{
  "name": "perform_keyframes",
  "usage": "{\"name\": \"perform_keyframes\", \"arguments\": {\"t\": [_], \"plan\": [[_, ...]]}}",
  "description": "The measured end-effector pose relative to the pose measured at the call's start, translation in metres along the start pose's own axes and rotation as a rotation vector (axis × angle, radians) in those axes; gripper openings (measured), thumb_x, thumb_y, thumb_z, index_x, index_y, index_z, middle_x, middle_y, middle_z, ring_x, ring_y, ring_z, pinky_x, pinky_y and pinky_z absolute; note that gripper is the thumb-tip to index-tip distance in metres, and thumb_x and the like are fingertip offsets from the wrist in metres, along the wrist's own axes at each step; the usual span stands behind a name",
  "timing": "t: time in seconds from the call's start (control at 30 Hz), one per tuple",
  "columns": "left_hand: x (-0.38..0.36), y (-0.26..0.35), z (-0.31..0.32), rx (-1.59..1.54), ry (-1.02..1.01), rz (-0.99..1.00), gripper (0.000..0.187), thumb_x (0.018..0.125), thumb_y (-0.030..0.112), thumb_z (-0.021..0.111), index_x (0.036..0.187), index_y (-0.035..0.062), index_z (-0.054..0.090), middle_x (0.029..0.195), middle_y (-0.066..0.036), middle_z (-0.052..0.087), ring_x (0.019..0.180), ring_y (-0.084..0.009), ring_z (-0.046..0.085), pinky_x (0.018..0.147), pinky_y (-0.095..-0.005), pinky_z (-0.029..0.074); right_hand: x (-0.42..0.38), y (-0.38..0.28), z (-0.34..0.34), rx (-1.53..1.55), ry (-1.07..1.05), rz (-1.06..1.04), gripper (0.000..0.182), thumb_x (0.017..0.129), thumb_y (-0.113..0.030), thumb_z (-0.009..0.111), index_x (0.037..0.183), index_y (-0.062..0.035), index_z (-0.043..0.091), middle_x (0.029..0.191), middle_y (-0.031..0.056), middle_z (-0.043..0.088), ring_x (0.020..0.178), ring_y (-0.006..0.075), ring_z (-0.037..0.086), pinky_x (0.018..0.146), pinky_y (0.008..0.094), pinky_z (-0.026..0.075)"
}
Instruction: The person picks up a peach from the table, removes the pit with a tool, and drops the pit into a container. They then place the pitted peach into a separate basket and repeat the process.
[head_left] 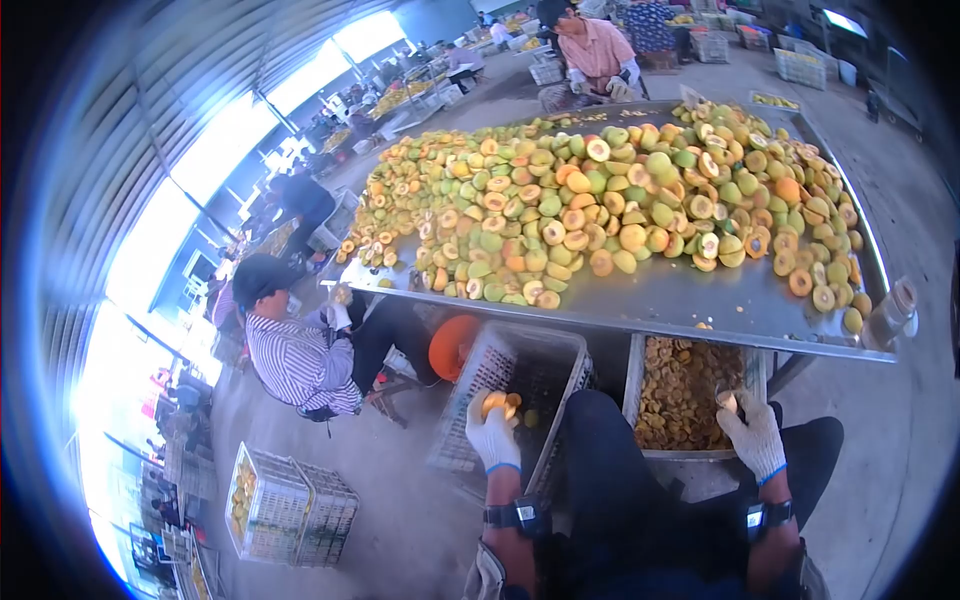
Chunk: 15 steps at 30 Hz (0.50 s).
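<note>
Head view is showing the left hand (pixel 493 433) closing gloved fingers around a halved peach (pixel 498 403) over the white crate (pixel 560 345) below the metal table (pixel 690 300); the right hand (pixel 755 432) is pinching a small piece (pixel 727 400) over the pit tray (pixel 640 385) beside that crate, likely sorting flesh from stones.

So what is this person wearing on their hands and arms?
Both hands wear white knitted work gloves with a thin blue band at the cuff: the left hand and the right hand. Just behind each glove sits a black strap with a small dark box, like a watch: the left wrist band and the right wrist band. The forearms carry no sleeves.
</note>
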<state>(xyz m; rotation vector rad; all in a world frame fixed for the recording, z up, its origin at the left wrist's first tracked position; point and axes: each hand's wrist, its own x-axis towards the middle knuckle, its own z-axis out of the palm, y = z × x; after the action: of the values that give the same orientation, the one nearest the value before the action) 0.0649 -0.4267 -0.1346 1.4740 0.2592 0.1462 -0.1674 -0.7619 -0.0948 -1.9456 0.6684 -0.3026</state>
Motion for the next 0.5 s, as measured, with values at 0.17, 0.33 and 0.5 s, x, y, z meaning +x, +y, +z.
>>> {"name": "perform_keyframes", "arguments": {"t": [0.17, 0.33, 0.5], "plan": [[0.047, -0.108, -0.108, 0.573, 0.25, 0.17, 0.045, 0.087, 0.005, 0.061, 0.131, -0.0035, 0.063, 0.115, -0.021, 0.072, 0.1, -0.033, 0.071, 0.088, -0.04, 0.056, 0.002, 0.025, 0.018, -0.01, 0.013, -0.08, 0.03, 0.09, -0.019, 0.066, 0.113, 0.0014, 0.069, 0.072, 0.0045, 0.062, 0.066, 0.0115, 0.057, 0.063, 0.0319, 0.048], [0.04, -0.097, -0.126, 0.785, 0.506, 0.37, 0.035, 0.088, 0.005, 0.06, 0.121, -0.0038, 0.068, 0.103, -0.019, 0.073, 0.095, -0.0351, 0.07, 0.089, -0.0436, 0.054, 0.001, 0.016, 0.013, -0.058, -0.022, 0.022, 0.033, 0.09, -0.023, 0.067, 0.113, 0.0007, 0.07, 0.084, 0.0199, 0.068, 0.077, 0.0286, 0.068, 0.074, 0.0389, 0.052], [0.055, -0.02, -0.063, 0.209, 0.236, 0.177, 0.023, 0.095, 0.009, 0.064, 0.112, -0.0051, 0.071, 0.084, -0.005, 0.065, 0.071, -0.014, 0.06, 0.065, -0.0295, 0.05, 0.002, 0.037, 0.016, 0.082, 0.045, 0.104, 0.029, 0.092, -0.019, 0.065, 0.111, 0.0023, 0.068, 0.077, 0.0105, 0.064, 0.071, 0.015, 0.06, 0.068, 0.035, 0.05]]}}
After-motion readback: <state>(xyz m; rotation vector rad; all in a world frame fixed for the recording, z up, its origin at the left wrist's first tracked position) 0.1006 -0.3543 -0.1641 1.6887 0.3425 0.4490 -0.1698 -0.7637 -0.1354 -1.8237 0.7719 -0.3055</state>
